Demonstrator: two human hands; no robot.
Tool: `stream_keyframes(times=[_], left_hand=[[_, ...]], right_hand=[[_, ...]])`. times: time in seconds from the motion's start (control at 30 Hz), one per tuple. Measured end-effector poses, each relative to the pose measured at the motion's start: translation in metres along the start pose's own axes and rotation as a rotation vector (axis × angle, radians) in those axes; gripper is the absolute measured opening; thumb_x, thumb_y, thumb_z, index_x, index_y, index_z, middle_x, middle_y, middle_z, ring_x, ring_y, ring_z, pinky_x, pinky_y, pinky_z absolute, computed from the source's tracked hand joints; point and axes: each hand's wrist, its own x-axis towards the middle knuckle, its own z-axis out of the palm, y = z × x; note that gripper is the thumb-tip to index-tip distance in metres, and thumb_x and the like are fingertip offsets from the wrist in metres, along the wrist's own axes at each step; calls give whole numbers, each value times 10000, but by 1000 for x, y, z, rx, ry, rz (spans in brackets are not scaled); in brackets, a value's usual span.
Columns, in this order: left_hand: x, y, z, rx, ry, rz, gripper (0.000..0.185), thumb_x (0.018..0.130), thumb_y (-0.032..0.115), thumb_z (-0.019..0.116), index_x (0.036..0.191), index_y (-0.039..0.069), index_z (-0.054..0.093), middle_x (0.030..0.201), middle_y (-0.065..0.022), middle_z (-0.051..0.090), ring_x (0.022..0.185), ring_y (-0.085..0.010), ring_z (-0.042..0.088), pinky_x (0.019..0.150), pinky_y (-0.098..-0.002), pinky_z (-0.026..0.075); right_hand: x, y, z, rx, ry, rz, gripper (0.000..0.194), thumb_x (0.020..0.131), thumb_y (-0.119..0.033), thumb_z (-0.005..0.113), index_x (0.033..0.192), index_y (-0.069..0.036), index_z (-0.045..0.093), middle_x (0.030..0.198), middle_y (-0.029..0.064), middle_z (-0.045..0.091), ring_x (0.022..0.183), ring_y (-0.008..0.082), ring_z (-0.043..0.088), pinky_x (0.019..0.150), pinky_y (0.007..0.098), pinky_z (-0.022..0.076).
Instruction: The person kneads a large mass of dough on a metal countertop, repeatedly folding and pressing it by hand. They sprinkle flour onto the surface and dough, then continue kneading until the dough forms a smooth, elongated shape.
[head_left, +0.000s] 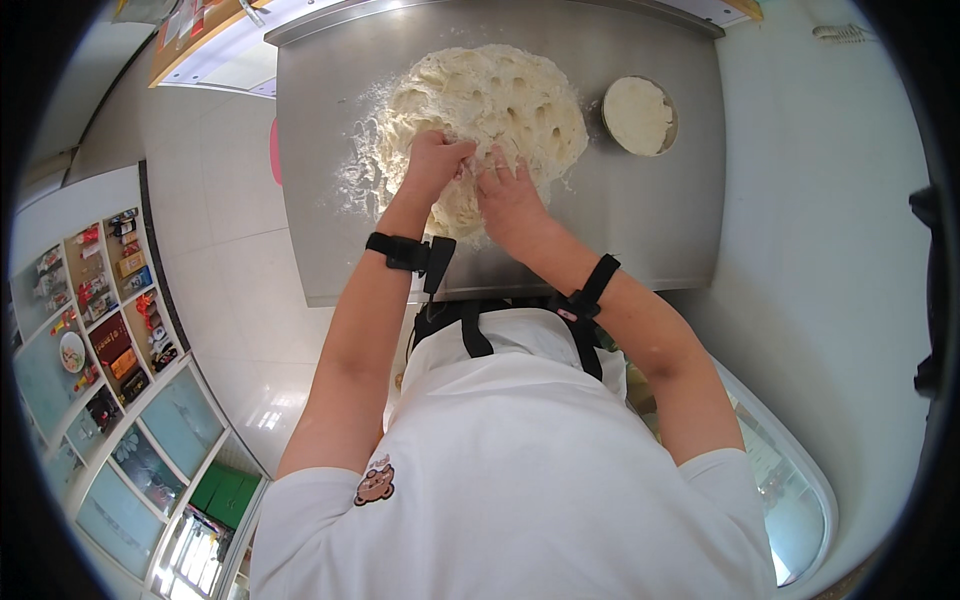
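Note:
A large, pale mass of dough (525, 97) lies on a stainless steel table (637, 217), its top dented with several finger holes. My left hand (436, 161) is curled at the near left part of the dough, with fingers bent into it; whether it grips a piece is hard to tell. Flat against the dough's near side rests my right hand (510, 191), fingers spread a little and tips touching the surface. Loose flour (360, 172) is scattered left of the dough. To the right stands a round bowl (639, 116) filled with a pale, flour-like substance.
A raised steel lip (480, 9) runs along the table's far edge. The white wall (810, 195) borders the right side. At left are a pink object (275, 151) beside the table, a tiled floor (225, 187) and a display cabinet (112, 337) with packaged goods.

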Motion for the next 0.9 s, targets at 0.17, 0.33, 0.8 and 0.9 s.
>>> stream_keyframes(times=[0.17,0.33,0.8,0.9], left_hand=[[8,-2,0,-79,131,-146,224,931,191,725,902,-27,686,720,-65,670,565,-138,607,524,-263,469],[-5,8,-4,-496,-19,-172,206,933,168,722,927,-35,683,764,-75,680,588,-156,630,532,-277,498],[-20,8,7,-345,178,11,173,943,133,719,959,-30,665,793,-70,670,650,-137,619,545,-273,478],[-21,4,8,-36,198,-6,266,991,226,678,973,-38,665,776,-58,648,664,-133,599,557,-279,462]], right_hand=[[2,0,-7,4,-52,-41,400,892,-184,626,1244,-6,695,1598,145,383,1515,430,287,1127,649,354],[2,10,-9,18,-54,25,405,908,-231,621,1248,-31,712,1591,146,394,1522,438,263,1106,666,353],[14,5,4,125,75,140,381,929,-204,603,1222,19,701,1625,147,350,1452,481,377,921,566,532],[16,7,-1,54,45,141,418,941,-207,598,1281,27,664,1662,138,302,1462,464,370,926,544,533]])
